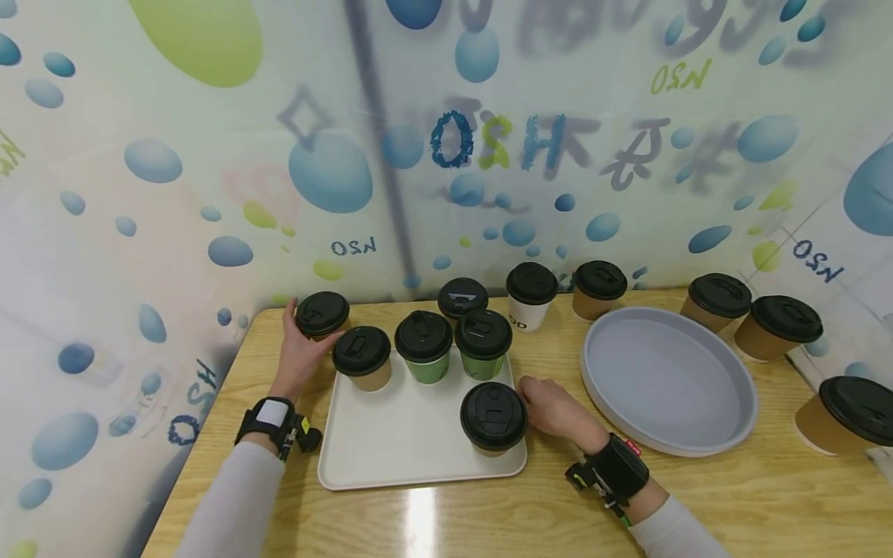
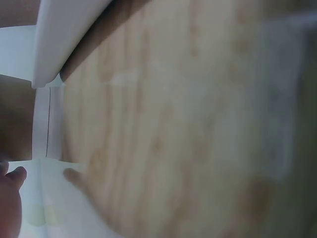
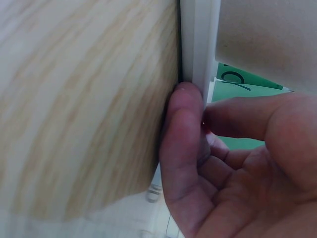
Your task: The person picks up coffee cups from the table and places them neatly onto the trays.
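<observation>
My left hand (image 1: 300,353) grips a brown paper cup with a black lid (image 1: 322,312) beyond the back left corner of a white tray (image 1: 405,442), thumb on one side and fingers on the other. At the right edge of that tray my right hand (image 1: 556,408) pinches the rim (image 3: 195,54) between thumb and finger. Upright on the tray stand a light brown cup (image 1: 370,378) at back left, two green cups (image 1: 427,368) along the back, and another black-lidded cup (image 1: 494,417) at front right, close beside the right hand.
Behind the tray are a black-lidded cup (image 1: 463,296), a white cup (image 1: 528,314) and a brown cup (image 1: 594,304). A round grey tray (image 1: 670,380) lies to the right, with several brown cups (image 1: 830,422) around its far side. A printed curtain (image 1: 432,209) borders the wooden table (image 1: 349,523).
</observation>
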### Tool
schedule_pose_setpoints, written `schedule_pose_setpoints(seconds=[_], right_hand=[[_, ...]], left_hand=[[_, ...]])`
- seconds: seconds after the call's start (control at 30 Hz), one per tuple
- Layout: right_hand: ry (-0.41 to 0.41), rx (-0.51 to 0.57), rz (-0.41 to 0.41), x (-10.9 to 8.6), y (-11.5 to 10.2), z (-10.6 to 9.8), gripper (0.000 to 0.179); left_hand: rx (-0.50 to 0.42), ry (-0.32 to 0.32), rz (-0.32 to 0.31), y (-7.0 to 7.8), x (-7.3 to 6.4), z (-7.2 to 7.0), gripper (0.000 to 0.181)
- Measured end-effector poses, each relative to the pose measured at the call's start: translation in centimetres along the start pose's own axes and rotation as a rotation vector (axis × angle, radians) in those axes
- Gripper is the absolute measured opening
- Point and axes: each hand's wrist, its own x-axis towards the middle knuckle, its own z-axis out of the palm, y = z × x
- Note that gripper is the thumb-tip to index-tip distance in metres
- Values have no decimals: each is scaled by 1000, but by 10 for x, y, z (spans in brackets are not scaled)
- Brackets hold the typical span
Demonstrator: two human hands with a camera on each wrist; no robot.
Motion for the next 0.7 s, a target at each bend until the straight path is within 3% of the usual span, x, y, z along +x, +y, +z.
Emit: schedule_pose_setpoints(seconds=[0.13,0.47,0.57,0.7], right_hand=[[0,4,-6,0,0,0,18],[-3,6,-10,-2,0,-1,19],[-6,8,-9,-2,-1,-1,20],[-10,9,-9,-3,-1,-2,20]], left_hand=[[9,14,-15,0,1,1,115],[-33,56,17,5,-2,0,104],[-65,80,34,13,-6,-3,101],[-102,108,69,37,-16,-8,96]])
